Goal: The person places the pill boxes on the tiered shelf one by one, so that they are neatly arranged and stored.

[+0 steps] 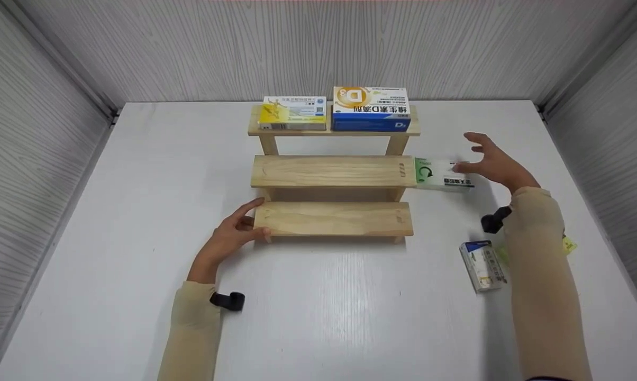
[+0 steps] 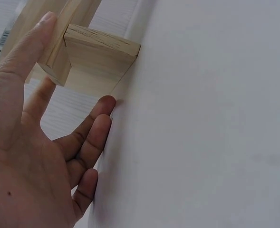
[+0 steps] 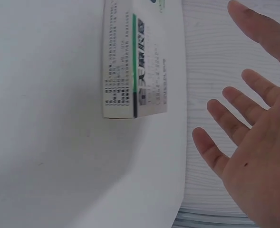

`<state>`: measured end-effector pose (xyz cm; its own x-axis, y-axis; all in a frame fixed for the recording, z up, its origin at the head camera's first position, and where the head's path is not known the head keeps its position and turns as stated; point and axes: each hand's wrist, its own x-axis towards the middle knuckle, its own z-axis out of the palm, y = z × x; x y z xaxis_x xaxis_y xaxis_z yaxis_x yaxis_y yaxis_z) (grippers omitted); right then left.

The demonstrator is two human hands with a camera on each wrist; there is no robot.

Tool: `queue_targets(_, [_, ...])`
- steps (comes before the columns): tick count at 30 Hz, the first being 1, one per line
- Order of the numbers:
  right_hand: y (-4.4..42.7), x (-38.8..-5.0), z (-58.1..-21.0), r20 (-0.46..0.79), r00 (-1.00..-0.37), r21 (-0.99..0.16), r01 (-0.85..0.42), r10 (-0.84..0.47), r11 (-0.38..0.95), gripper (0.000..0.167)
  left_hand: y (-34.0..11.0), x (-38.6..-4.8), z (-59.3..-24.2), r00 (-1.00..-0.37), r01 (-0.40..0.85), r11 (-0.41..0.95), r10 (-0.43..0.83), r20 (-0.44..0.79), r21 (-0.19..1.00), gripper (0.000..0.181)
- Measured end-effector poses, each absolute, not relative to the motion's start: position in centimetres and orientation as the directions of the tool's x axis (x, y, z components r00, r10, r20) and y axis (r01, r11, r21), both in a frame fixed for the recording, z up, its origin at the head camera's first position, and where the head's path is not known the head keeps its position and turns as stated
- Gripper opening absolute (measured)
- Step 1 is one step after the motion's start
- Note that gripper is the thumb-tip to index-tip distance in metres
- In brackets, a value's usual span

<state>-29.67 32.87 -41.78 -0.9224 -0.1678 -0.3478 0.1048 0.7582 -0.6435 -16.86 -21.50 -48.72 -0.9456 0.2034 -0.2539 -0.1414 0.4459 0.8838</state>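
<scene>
A three-step wooden display rack [image 1: 331,172] stands on the white table. At the left end of its lowest step, my left hand [image 1: 233,234] holds the plank between thumb and index finger; the other fingers hang near the tabletop in the left wrist view. A white and green medicine box [image 1: 440,174] sits against the right end of the middle step. Over that box's right end is my right hand [image 1: 496,163], fingers spread. In the right wrist view the palm and fingers are apart from the box [image 3: 149,66].
On the top step are a yellow and white box [image 1: 293,112] and a blue, white and orange vitamin D box [image 1: 371,108]. A small white and blue box [image 1: 481,266] lies at the right front. Beside it, the right sleeve partly covers a yellow-green pack [image 1: 569,245]. Grey panels wall the table.
</scene>
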Motion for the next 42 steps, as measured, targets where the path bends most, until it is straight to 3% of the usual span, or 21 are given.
queue_targets(10, [33.2,-29.5,-44.0,-0.448,-0.882,-0.591,0.167,-0.149,0.789,0.106,-21.6,-16.8,-48.7,-0.944,-0.151,0.462,0.196,-0.266,0.874,0.073])
queue_targets(17, [33.7,-29.4,-44.7,-0.455,-0.873,-0.579,0.144,-0.172,0.802,0.108,-21.4,-16.9,-48.3,-0.936,-0.170,0.466,0.198,-0.290,0.868,0.073])
queue_targets(42, [34.9,-28.3,-45.5,-0.408,-0.898,-0.559,0.103,-0.165,0.822,0.081,-21.5,-16.9,-48.6,-0.935,-0.178,0.478,0.190,-0.299,0.860,0.074])
